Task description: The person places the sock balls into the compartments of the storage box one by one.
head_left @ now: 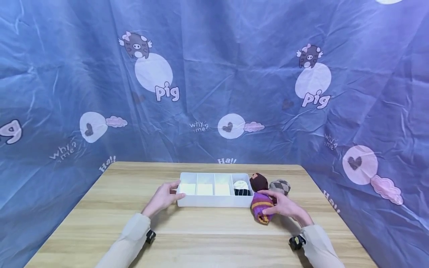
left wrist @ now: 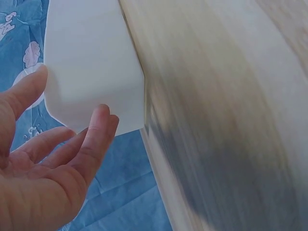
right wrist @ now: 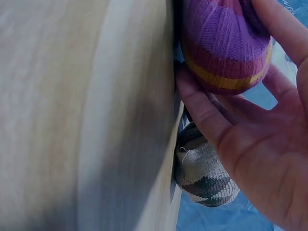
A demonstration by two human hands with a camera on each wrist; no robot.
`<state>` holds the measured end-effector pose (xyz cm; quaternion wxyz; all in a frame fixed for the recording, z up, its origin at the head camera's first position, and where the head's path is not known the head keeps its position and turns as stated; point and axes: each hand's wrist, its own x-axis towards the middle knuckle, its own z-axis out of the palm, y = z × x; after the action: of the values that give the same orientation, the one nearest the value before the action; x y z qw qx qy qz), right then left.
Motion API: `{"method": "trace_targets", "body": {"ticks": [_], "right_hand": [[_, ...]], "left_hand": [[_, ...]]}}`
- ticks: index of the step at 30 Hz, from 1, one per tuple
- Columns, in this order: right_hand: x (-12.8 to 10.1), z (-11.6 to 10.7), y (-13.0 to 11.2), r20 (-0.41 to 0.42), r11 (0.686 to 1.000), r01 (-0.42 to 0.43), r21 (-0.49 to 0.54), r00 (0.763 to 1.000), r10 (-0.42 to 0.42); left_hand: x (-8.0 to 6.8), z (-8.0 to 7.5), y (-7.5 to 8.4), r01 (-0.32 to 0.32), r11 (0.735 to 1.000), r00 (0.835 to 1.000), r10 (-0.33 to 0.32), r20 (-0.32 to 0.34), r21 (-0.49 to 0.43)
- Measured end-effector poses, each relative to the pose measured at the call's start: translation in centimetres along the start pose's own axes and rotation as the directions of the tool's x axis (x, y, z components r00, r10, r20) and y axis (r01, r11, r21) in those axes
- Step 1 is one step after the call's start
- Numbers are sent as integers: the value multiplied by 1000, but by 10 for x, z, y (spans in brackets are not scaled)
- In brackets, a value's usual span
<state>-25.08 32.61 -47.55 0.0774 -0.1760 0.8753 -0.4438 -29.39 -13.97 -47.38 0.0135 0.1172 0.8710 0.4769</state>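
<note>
At the left end of a white four-compartment box (head_left: pixel 214 201), my left hand (head_left: pixel 164 197) rests with thumb and fingers spread around its corner. The left wrist view has those fingers (left wrist: pixel 98 127) fairly straight against the box's end wall. My right hand (head_left: pixel 283 204) holds a balled purple sock (head_left: pixel 260 212) with orange stripes, beside the box's right end. Thumb and fingers lie on either side of this sock in the right wrist view. In the rightmost compartment sits a balled black-and-white striped sock (head_left: pixel 241 188); the other compartments hold nothing visible.
Behind the right hand lie a dark brown balled sock (head_left: pixel 259 182) and a grey checkered balled sock (head_left: pixel 280 186), close to the box's right end. All stand on a wooden table (head_left: pixel 214 238), with a blue printed cloth (head_left: pixel 207 85) hanging around its back and sides.
</note>
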Motion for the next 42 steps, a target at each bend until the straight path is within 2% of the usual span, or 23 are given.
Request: {"method": "trace_targets", "body": {"ticks": [7, 11, 18, 26, 32, 42], "right_hand": [[-1, 2, 2, -20, 998, -14, -55, 1000, 13], [-1, 1, 4, -41, 997, 11, -74, 999, -14], [-4, -4, 2, -66, 999, -20, 51, 998, 23], [-9, -10, 1, -120, 998, 29, 63, 993, -21], [-2, -14, -1, -173, 995, 77, 67, 983, -65], [13, -3, -20, -237, 977, 56, 205, 972, -7]], "left_hand": [[-1, 2, -2, -8, 1000, 1000, 8, 0, 24], [-1, 1, -1, 1, 1000, 1000, -1, -10, 22], [-1, 0, 0, -15, 1000, 1000, 15, -6, 21], [-2, 2, -1, -5, 999, 1000, 6, -7, 34], [-1, 1, -1, -7, 999, 1000, 7, -15, 39], [-1, 1, -1, -5, 1000, 1000, 5, -6, 11]]}}
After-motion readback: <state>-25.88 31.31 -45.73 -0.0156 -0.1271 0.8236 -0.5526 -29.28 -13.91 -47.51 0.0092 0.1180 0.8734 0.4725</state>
